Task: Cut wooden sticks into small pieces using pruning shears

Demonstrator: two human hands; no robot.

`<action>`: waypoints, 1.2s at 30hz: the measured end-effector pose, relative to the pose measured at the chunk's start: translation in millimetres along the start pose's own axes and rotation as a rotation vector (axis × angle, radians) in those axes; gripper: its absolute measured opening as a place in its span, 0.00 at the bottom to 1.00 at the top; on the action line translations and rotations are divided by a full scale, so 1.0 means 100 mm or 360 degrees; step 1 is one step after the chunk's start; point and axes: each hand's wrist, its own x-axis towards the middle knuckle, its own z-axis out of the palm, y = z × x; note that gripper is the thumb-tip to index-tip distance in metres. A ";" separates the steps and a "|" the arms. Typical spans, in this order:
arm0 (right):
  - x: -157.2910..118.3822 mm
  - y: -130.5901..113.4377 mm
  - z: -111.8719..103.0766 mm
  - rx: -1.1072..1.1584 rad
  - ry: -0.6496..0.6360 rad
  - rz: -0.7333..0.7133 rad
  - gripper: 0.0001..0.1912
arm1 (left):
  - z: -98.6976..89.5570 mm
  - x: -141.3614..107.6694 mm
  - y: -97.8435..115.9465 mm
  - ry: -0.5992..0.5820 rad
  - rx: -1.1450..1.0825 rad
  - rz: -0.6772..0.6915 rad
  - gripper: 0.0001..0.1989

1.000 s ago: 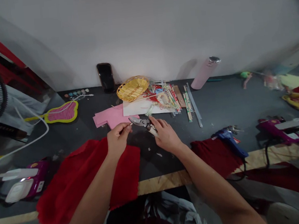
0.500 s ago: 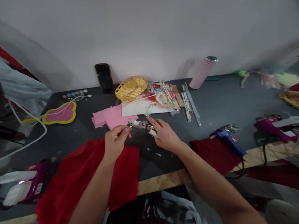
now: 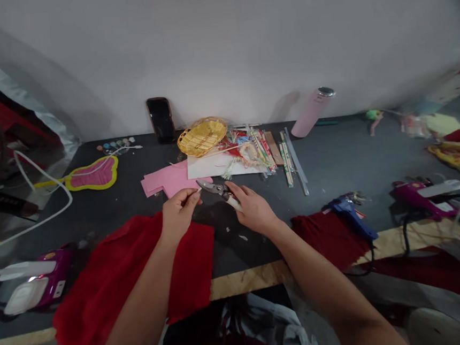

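Observation:
My left hand [image 3: 179, 213] is closed in a pinch on a small, thin, pale stick [image 3: 199, 190], of which only the tip shows past the fingers. Wrapped round the white handles of a pair of pruning shears [image 3: 215, 189] is my right hand [image 3: 254, 205]. The shears' metal blades point left, right beside the stick's tip; whether they touch it I cannot tell. Both hands are above the dark tabletop [image 3: 237, 257]. Behind the blades lie pink sheets [image 3: 174, 178], and a red cloth [image 3: 137, 261] spreads under my left forearm.
A yellow woven basket [image 3: 203, 137] and packaged craft bits [image 3: 248, 149] lie at the back. A phone [image 3: 161, 120] and a pink bottle [image 3: 314, 112] stand by the wall. Two purple devices [image 3: 53, 274], a blue glue gun [image 3: 350, 218] and a yellow-rimmed pink fan shape [image 3: 93, 173] lie around.
The shears' blades look closer together than before, and my right hand's grip on the handles has tightened slightly. My left hand has shifted very little.

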 end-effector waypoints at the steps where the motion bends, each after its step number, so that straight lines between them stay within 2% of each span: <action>1: 0.01 0.02 0.00 -0.0008 0.0008 0.0002 0.37 | 0.01 0.00 -0.01 0.0032 0.0017 -0.0004 0.12; 6: 0.01 0.05 0.01 -0.0025 -0.0012 -0.0053 0.38 | 0.00 -0.03 0.05 0.0123 0.0197 0.0051 0.10; 13: 0.00 0.12 -0.06 -0.0083 -0.0065 -0.0092 0.38 | -0.06 -0.05 0.13 -0.0080 0.0088 0.0001 0.12; 22: 0.01 0.03 -0.10 -0.0064 -0.0043 -0.0091 0.34 | -0.10 -0.04 0.16 -0.0129 0.0020 -0.0057 0.11; 30: -0.01 0.03 -0.04 0.0024 -0.0049 0.0004 0.36 | -0.05 0.00 0.02 -0.0042 0.0172 -0.0025 0.11; 36: 0.03 0.08 0.02 0.0105 0.0015 0.0054 0.38 | -0.03 0.00 0.01 0.0178 0.0384 0.0035 0.10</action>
